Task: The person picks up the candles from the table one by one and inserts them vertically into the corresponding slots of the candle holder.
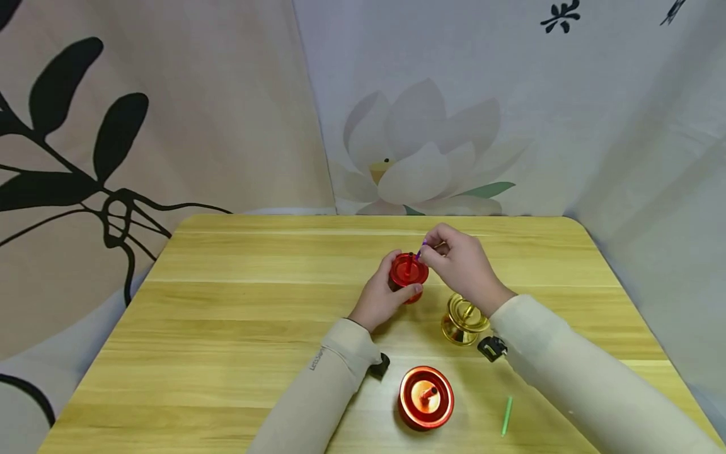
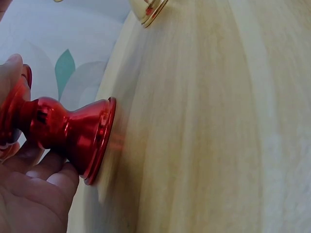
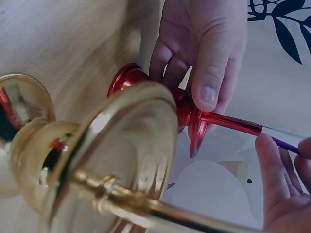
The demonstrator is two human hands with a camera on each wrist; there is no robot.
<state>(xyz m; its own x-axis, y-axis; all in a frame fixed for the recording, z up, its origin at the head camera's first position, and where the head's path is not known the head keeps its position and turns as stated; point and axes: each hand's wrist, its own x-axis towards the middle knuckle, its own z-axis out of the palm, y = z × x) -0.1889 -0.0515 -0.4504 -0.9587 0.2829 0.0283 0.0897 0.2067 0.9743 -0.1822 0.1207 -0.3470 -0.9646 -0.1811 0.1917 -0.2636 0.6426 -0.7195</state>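
Observation:
My left hand [image 1: 382, 291] grips a red metal candle holder [image 2: 87, 133], its thumb on the dish rim and its other fingers around the far side. The holder stands upright, with a thin red post [image 3: 233, 122] rising from its dish. Just right of that post, my right hand [image 1: 462, 261] pinches a slim purple stick [image 3: 285, 145] between thumb and fingertips. The stick lies close to the post's tip; whether they touch I cannot tell. A gold holder [image 1: 464, 320] of similar shape stands below my right wrist and looms large in the right wrist view.
Nearer the front edge stands a second red holder [image 1: 425, 398], also with a post in its dish. A short light-green stick [image 1: 507, 416] lies to its right on the wooden table [image 1: 227, 328]. Printed fabric [image 1: 227, 113] hangs behind the table.

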